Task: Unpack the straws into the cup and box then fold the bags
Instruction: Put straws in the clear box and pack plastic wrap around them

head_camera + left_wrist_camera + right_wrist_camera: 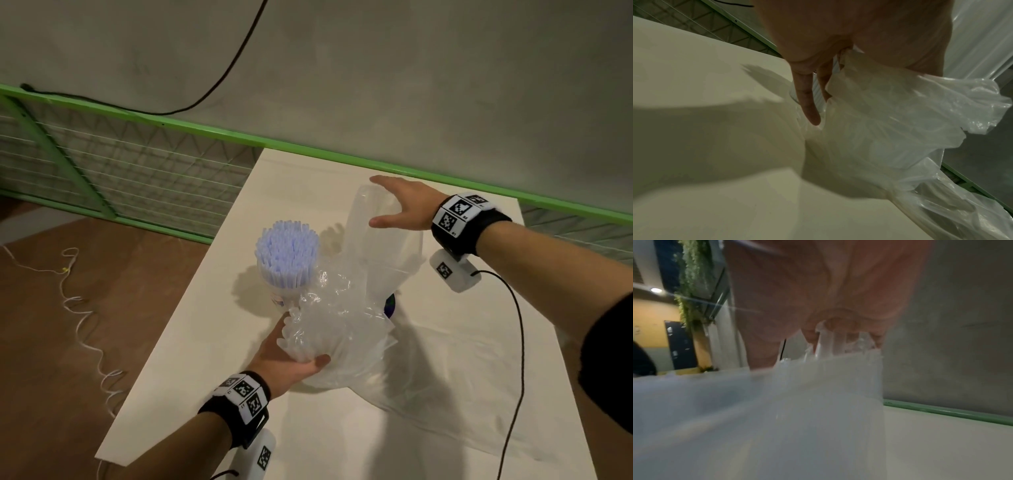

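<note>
Left hand (291, 356) was clamped round the bunched near end of the bag (346, 308). The bag's long axis ran up and away to the right hand (400, 205), fingers spread at its far end; couldn't tell if it gripped. The cup (275, 296) stood just beyond the left hand on the worktop (205, 359), straws (287, 253) pointing up.

The bag (342, 329) at the left hand (287, 358) is thin, clear plastic film, glossy and crinkled. Beyond that hand, the straws (287, 253) are smooth, pale plastic. Under both hands the desk (212, 342) is matt, smooth off-white.
</note>
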